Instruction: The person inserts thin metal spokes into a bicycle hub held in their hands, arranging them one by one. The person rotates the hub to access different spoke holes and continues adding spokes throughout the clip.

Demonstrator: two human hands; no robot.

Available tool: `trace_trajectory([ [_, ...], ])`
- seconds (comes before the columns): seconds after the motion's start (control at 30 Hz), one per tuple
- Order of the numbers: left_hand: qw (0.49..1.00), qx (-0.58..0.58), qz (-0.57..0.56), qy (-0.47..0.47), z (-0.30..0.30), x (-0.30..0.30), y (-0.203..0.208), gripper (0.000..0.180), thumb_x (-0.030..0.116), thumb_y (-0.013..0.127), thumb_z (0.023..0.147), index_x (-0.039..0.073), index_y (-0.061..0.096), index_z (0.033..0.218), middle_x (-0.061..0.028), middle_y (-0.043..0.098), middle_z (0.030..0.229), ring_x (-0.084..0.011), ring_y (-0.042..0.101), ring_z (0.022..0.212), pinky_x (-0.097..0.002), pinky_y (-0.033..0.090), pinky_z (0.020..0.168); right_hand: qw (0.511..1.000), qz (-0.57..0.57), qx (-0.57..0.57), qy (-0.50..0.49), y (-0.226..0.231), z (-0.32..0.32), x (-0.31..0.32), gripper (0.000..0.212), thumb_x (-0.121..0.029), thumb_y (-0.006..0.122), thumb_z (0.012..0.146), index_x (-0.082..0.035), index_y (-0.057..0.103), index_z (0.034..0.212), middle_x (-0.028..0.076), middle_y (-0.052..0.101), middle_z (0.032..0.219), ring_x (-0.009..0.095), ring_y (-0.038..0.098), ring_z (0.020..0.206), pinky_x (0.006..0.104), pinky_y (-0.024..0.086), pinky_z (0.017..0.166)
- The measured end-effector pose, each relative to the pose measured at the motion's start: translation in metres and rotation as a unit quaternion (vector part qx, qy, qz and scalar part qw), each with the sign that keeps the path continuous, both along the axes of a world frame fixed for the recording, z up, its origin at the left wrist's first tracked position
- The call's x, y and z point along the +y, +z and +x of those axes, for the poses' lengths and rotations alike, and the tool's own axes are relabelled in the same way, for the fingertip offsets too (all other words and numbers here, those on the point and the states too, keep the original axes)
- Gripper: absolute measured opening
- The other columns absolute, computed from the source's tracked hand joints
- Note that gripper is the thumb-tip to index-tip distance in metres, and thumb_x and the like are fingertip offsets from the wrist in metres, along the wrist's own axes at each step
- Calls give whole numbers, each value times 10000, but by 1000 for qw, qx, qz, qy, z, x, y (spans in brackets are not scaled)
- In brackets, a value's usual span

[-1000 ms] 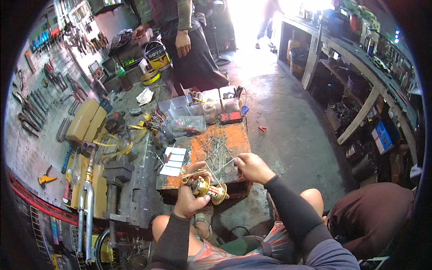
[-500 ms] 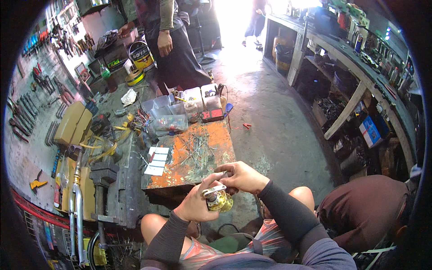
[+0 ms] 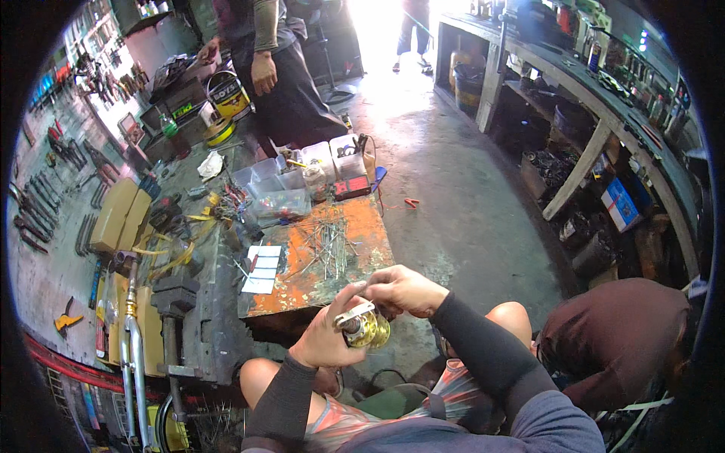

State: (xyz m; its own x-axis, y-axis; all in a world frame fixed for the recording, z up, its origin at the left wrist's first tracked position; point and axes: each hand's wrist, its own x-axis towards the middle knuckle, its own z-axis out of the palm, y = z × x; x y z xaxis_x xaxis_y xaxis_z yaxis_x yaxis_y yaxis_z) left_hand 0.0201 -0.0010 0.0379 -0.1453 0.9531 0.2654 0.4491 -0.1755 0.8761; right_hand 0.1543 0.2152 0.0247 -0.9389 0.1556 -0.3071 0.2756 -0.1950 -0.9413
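My left hand is wrapped around a gold wheel hub with a silver flange at its upper end, held above my lap near the bench's front edge. Fingers of my right hand are pinched together at the hub's far side, close to my left fingertips. What they hold, if anything, is hidden. Just beyond both hands lies a loose pile of thin metal spokes on the worn orange bench top. A white sheet of paper rests to the left of the spokes.
Clear plastic boxes of small parts line the bench's far side. At left are a vise and a silver bicycle fork. One person stands beyond the bench; another person in maroon bends close on my right. Red-handled pliers lie on the floor.
My right hand has shifted slightly up and left along the hub, its fingers still pinched. The left hand keeps its grip. The view has tilted slightly.
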Motion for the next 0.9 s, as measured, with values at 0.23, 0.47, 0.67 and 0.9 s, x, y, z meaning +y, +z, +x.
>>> trace_trajectory([
  [0.23,985,-53,-81,143,-21,-2,4,960,178,878,751,105,451,1608,-109,734,1146,-214,728,1075,-377,575,1000,967,192,167,1,38,20,-1,143,-79,734,1030,1,725,1148,108,740,908,188,705,814,370,595,779],
  [0.47,984,13,-73,162,3,12,0,866,195,937,733,80,563,1505,-173,769,1160,-277,763,1066,-394,592,984,830,522,184,72,54,28,-47,138,-101,747,937,-45,698,1054,159,707,970,419,720,934,521,587,815],
  [0.67,978,-40,-62,193,10,14,14,854,122,901,724,83,562,1507,-162,748,1203,-238,747,1124,-373,582,1008,836,523,166,-16,52,27,-37,125,-79,753,920,-29,686,1013,188,688,958,438,696,937,513,568,796],
  [0.9,977,-38,-37,208,13,13,21,831,90,866,745,50,556,1515,-95,729,1164,-158,722,1051,-327,587,961,902,414,126,4,34,24,-18,166,-128,728,990,2,679,1082,225,726,1032,437,708,1019,507,566,897],
])
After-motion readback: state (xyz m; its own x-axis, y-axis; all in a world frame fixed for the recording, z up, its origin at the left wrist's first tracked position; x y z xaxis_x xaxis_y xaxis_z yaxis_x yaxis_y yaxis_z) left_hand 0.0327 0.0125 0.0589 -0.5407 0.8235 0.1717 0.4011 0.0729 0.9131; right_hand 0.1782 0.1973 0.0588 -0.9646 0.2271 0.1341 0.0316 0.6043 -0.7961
